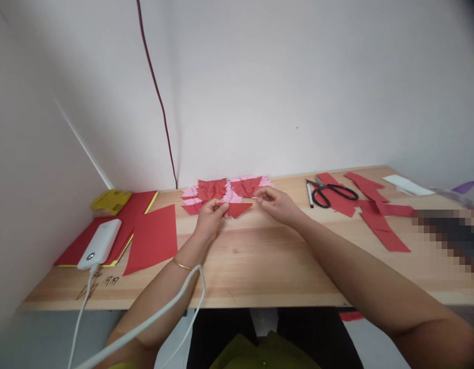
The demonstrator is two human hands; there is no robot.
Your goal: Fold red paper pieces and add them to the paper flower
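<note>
White cable [152, 321] nearest, loops across left forearm. Then wooden surface [260, 266]; left side: power bank [100, 243], loose red sheet [154, 238]. Left hand [210, 218]: fingers pinched closed on red paper triangle [239, 209], mid-surface. Right hand [277, 204]: fingers curled near triangle's right tip, can't tell if gripping anything. Right side: red scraps [385, 230], marker [310, 196], black-handled scissors [320, 183]. Behind hands, partly blocked: jagged pink and red pieces [211, 189]. Back: wall [260, 92], dark red cord [157, 92].

Bare arms [348, 253] forward, left hand [210, 216] in a thumb-and-finger pinch, right hand [278, 205] near it in a loose curl.
</note>
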